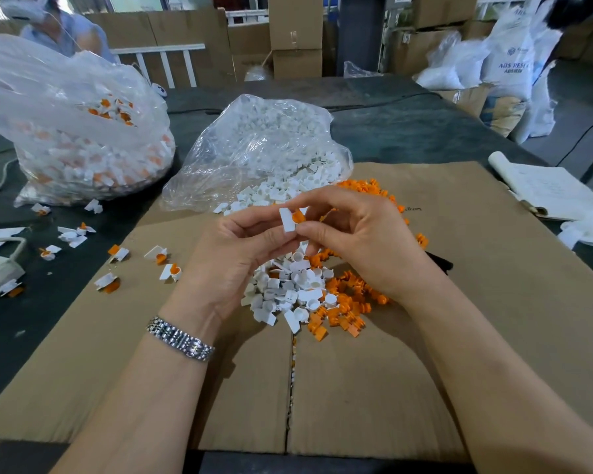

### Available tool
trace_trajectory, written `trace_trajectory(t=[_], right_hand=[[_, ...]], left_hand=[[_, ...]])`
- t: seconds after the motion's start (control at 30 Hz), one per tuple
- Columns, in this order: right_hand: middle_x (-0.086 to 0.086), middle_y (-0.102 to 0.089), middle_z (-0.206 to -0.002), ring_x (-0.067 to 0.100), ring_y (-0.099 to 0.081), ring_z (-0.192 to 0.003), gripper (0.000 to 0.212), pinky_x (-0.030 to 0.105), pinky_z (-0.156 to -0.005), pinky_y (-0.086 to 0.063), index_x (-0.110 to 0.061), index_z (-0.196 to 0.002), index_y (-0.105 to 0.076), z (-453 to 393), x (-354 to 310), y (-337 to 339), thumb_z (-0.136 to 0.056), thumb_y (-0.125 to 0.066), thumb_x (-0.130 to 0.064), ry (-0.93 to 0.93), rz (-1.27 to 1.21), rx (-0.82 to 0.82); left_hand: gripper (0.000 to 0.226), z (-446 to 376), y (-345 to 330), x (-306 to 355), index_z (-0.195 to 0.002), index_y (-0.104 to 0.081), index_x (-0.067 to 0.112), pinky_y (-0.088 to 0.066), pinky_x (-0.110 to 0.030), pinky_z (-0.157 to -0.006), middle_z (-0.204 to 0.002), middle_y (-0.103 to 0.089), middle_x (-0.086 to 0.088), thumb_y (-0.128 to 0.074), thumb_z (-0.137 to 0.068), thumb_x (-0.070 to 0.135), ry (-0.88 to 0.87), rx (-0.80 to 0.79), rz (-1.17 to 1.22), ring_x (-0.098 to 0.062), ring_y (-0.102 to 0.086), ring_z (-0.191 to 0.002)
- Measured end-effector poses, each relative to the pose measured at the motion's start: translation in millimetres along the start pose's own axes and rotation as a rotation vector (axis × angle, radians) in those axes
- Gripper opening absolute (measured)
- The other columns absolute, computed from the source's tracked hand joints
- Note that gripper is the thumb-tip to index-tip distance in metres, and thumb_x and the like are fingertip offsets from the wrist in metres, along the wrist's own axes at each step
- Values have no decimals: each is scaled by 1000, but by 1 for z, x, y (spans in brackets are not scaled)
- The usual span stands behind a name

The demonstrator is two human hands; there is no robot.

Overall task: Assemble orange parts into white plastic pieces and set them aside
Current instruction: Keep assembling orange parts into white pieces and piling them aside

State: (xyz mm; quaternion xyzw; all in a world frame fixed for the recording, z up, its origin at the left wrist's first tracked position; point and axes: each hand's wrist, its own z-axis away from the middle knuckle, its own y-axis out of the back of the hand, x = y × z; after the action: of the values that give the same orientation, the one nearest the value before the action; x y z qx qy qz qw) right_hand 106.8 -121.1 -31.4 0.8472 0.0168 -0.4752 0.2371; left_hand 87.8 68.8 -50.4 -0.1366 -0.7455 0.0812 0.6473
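The left hand (243, 244) pinches a white piece (287, 220) between thumb and fingers, and the right hand (353, 234) pinches an orange part (298, 217) and holds it against the white one, so both hands are curled tight around small things, up above the middle of the cardboard (493, 302). It looks like the orange part is going in right now, but I cannot tell if it is all the way in. A lot looks done: the big bag (65, 131) on the left is stuffed with white and orange pieces together, and it looks like that is where done ones go. A lot is left too: the other bag (264, 145) in the middle is full of plain white pieces and spills onto the cardboard. Under the hands sits a white pile (288, 289), with an orange pile (350, 302) just beside it, so there are many more to join. A few done ones (117, 265) lie to the left on the cardboard and table, set aside. For writing, a white sack (510, 63) far back on the right says "ABS RESIN", I think, though its edge is cut off. There are tiny dark letters (412, 209) on the cardboard, too small to read.
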Motion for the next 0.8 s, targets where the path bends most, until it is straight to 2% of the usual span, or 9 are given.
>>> trace_trajectory(t=[0.27,0.33,0.4,0.6,0.8], right_hand=[[-1,-72,-90,12,-74,-72,19,42,-75,-61,-15,-107,-73,1,3,-1,-89,-74,-11,-22,39,68],[-2,-73,-88,8,-73,-71,18,38,-74,-61,-14,-107,-73,1,4,-1,-89,-74,-11,1,98,81],[-3,-72,-88,6,-72,-72,18,32,-74,-60,-13,-108,-73,0,4,0,-90,-74,-12,27,159,98],[-4,-70,-90,6,-70,-73,20,28,-73,-59,-13,-111,-72,0,7,-4,-91,-72,-12,84,271,108],[-3,-70,-92,9,-69,-74,22,32,-74,-58,-14,-112,-73,-1,8,-6,-90,-73,-12,101,355,119]], left_hand=[[27,3,-3,-2,-98,-83,20,-60,-31,-88,-108,-79,-10,-85,-71,23,-58,30,-119,-27,-76,-102],[24,2,-3,-3,-100,-83,19,-60,-33,-91,-111,-78,-10,-88,-76,21,-52,32,-144,-28,-75,-105],[18,0,-3,-3,-99,-83,16,-59,-32,-91,-110,-78,-12,-80,-82,13,-16,25,-105,-29,-75,-104],[21,-2,-4,-3,-96,-83,8,-58,-25,-71,-83,-76,-10,-80,-76,15,31,73,-60,-19,-70,-73],[16,-1,-3,-3,-88,-82,9,-59,-26,-71,-84,-76,-14,-81,-72,8,7,75,-77,-23,-73,-71]])
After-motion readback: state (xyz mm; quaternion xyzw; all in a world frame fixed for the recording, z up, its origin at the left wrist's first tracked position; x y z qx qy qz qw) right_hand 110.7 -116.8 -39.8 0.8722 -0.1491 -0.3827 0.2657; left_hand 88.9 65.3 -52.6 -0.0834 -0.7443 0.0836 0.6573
